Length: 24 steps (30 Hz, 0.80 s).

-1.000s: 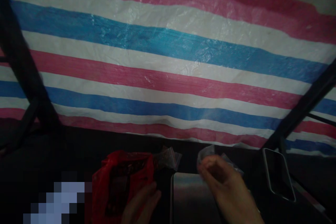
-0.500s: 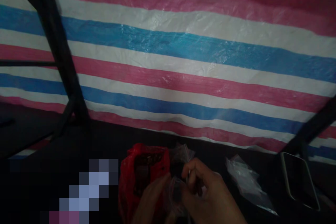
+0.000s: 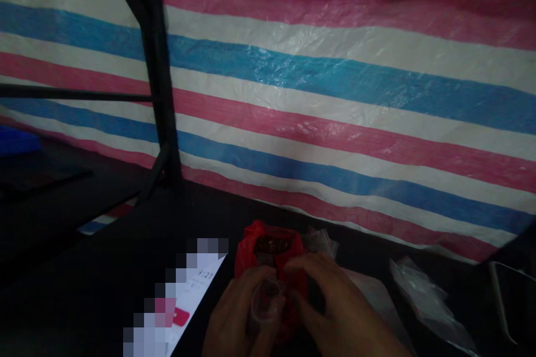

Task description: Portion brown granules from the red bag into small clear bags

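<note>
1. At the bottom centre, over the near side of the red bag (image 3: 247, 248): left hand (image 3: 234, 312), fingers bent and closed around a small clear bag (image 3: 268, 302), with a rounded edge of plastic visible between thumb and fingers
2. Just beside it: right hand (image 3: 335, 307), half open, thumb and fingers curved and parted towards the small clear bag, with nothing visibly gripped; contact between thumb and plastic too dim to tell
3. Beneath and just beyond both hands: red bag on the black tabletop (image 3: 205, 206), mouth open, with dark pieces (image 3: 272, 245) showing inside, too dim to identify
4. Against the red bag's far right side: crumpled clear packets (image 3: 322, 241)
5. Partly hidden behind the right hand: pale flat object (image 3: 372, 290)
6. Farther right: loose pile of clear bags (image 3: 427, 293), then a dark-screened phone (image 3: 517, 301) near the picture's edge
7. Left of the hands: lit screen (image 3: 190, 295), partly pixelated
8. Behind everything: dark metal post (image 3: 161, 95) before a striped sheet (image 3: 293, 89) of red, white and blue
</note>
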### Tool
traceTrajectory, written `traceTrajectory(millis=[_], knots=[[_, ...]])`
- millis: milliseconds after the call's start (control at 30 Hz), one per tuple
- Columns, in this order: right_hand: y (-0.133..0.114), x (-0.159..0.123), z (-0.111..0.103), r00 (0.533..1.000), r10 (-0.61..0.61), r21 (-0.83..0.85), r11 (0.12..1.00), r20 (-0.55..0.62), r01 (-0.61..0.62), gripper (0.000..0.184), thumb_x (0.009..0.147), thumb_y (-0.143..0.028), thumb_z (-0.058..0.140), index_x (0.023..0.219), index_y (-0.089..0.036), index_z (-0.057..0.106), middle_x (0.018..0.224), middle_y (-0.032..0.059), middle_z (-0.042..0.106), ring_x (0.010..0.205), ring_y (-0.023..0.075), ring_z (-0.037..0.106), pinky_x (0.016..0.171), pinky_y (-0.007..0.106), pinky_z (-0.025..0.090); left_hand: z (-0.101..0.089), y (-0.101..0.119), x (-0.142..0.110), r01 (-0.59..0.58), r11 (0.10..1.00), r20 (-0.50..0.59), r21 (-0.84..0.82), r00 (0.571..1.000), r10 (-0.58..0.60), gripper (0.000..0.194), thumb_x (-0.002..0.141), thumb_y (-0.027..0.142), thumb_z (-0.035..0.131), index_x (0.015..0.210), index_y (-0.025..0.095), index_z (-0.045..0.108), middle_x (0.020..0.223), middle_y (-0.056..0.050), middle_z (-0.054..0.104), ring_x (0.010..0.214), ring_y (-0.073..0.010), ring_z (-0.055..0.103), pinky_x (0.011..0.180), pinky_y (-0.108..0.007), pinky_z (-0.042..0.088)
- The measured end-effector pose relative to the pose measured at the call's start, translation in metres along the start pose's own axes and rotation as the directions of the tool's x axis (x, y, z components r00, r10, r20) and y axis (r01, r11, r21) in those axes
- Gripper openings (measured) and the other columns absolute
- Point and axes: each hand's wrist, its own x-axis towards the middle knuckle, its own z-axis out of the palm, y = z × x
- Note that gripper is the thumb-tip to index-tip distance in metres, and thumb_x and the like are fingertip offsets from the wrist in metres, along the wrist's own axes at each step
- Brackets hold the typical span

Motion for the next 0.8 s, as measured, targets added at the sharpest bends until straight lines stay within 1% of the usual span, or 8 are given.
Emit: traceTrajectory(millis=[100, 167, 333, 400, 533, 667, 733, 800], knots=[[0.009, -0.005, 0.01, 0.992, 0.003, -0.228, 0.973, 0.123, 0.026, 0.043, 0.078, -0.002, 0.064, 0.109, -0.029, 0.078, 0.123, 0.0033, 0.076, 0.124, 0.0286, 0.062, 0.111, 0.043, 0.045, -0.009, -0.009, 0.004, -0.14, 0.952, 0.173, 0.272, 0.98, 0.095, 0.033, 0.106, 0.044, 0.048, 0.118, 0.025, 0.072, 0.11, -0.005, 0.087, 0.094, -0.0253, 0.085, 0.077, -0.035, 0.069], [0.012, -0.01, 0.009, 0.991, 0.033, -0.346, 0.938, 0.126, 0.012, 0.042, 0.082, -0.003, 0.068, 0.113, -0.029, 0.079, 0.123, 0.0039, 0.076, 0.123, 0.0299, 0.062, 0.109, 0.045, 0.046, -0.015, -0.012, 0.003, -0.16, 0.923, 0.271, 0.35, 0.96, 0.064, 0.032, 0.104, 0.037, 0.048, 0.112, 0.024, 0.076, 0.104, -0.006, 0.087, 0.089, -0.0289, 0.084, 0.074, -0.042, 0.068], [0.012, -0.024, -0.005, 0.994, 0.071, -0.594, 0.804, 0.08, -0.01, 0.017, 0.096, -0.02, 0.074, 0.11, -0.026, 0.082, 0.124, 0.0074, 0.077, 0.131, 0.035, 0.059, 0.12, 0.057, 0.036, -0.035, -0.016, 0.0, -0.111, 0.918, 0.314, 0.381, 0.949, -0.016, 0.03, 0.101, 0.034, 0.051, 0.108, 0.023, 0.078, 0.095, -0.008, 0.085, 0.091, -0.0341, 0.079, 0.076, -0.048, 0.065], [0.012, -0.031, -0.008, 0.994, 0.109, -0.661, 0.747, 0.023, -0.066, 0.012, 0.1, -0.023, 0.071, 0.103, -0.022, 0.083, 0.123, 0.0109, 0.076, 0.131, 0.0379, 0.059, 0.116, 0.058, 0.039, -0.044, -0.018, -0.005, -0.124, 0.924, 0.331, 0.363, 0.944, -0.003, 0.029, 0.101, 0.036, 0.053, 0.107, 0.025, 0.079, 0.094, -0.007, 0.085, 0.09, -0.0322, 0.079, 0.075, -0.045, 0.065], [0.01, -0.043, 0.0, 0.995, 0.026, -0.699, 0.71, -0.096, -0.086, 0.018, 0.104, -0.022, 0.064, 0.106, -0.016, 0.081, 0.127, 0.0171, 0.074, 0.129, 0.0411, 0.06, 0.109, 0.059, 0.045, -0.059, -0.015, -0.021, -0.144, 0.934, 0.363, 0.326, 0.932, 0.017, 0.028, 0.099, 0.032, 0.055, 0.113, 0.025, 0.079, 0.101, -0.005, 0.085, 0.095, -0.0295, 0.08, 0.081, -0.042, 0.066], [-0.002, -0.043, 0.012, 0.993, -0.094, -0.667, 0.745, -0.074, 0.021, 0.02, 0.108, -0.024, 0.058, 0.116, -0.021, 0.076, 0.129, 0.0106, 0.073, 0.128, 0.0308, 0.061, 0.113, 0.049, 0.045, -0.066, 0.002, -0.03, -0.112, 0.945, 0.402, 0.306, 0.915, -0.021, 0.029, 0.103, 0.029, 0.05, 0.106, 0.025, 0.078, 0.101, -0.006, 0.083, 0.099, -0.027, 0.077, 0.086, -0.041, 0.067], [-0.006, -0.037, 0.015, 0.991, -0.13, -0.662, 0.745, -0.023, 0.083, 0.022, 0.107, -0.03, 0.061, 0.124, -0.023, 0.072, 0.139, 0.0086, 0.07, 0.132, 0.0279, 0.06, 0.116, 0.044, 0.045, -0.064, 0.012, -0.023, -0.085, 0.946, 0.408, 0.314, 0.911, -0.053, 0.03, 0.105, 0.03, 0.048, 0.108, 0.024, 0.076, 0.117, -0.009, 0.08, 0.114, -0.0289, 0.072, 0.099, -0.049, 0.063], [-0.006, -0.029, 0.014, 0.99, -0.139, -0.674, 0.729, 0.026, 0.12, 0.035, 0.102, -0.034, 0.07, 0.134, -0.021, 0.069, 0.148, 0.0123, 0.065, 0.137, 0.0317, 0.058, 0.117, 0.048, 0.045, -0.058, 0.02, -0.007, -0.063, 0.943, 0.418, 0.327, 0.904, -0.085, 0.03, 0.107, 0.033, 0.048, 0.121, 0.024, 0.073, 0.146, -0.012, 0.067, 0.137, -0.0303, 0.059, 0.115, -0.056, 0.052]])
